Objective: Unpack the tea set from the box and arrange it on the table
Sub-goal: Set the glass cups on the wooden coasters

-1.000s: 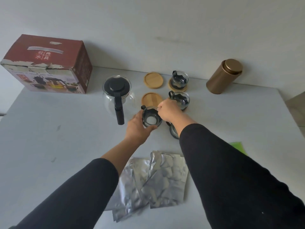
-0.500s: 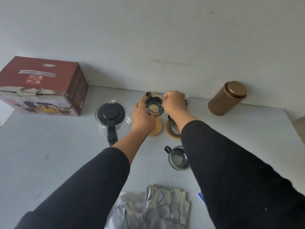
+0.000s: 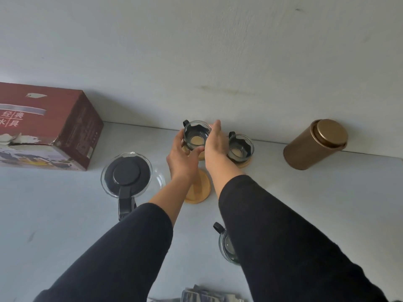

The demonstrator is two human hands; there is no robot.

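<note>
A glass cup with a black holder and handle sits at the back of the table on a wooden coaster that is mostly hidden. My left hand wraps it from the left and front, thumb under its near side. My right hand lies along its right side with straight fingers. A second cup stands on its own coaster just to the right. A bare coaster lies under my wrists. The glass teapot with black lid stands to the left. A third cup shows beside my right sleeve.
The red tea set box lies at the back left against the wall. A gold tin stands at the back right. Silver foil bags lie at the near edge. The grey table meets the wall just behind the cups.
Both hands carried the cup away from me, from near the teapot handle to the far coaster by the wall. My right hand's fingers have straightened.
</note>
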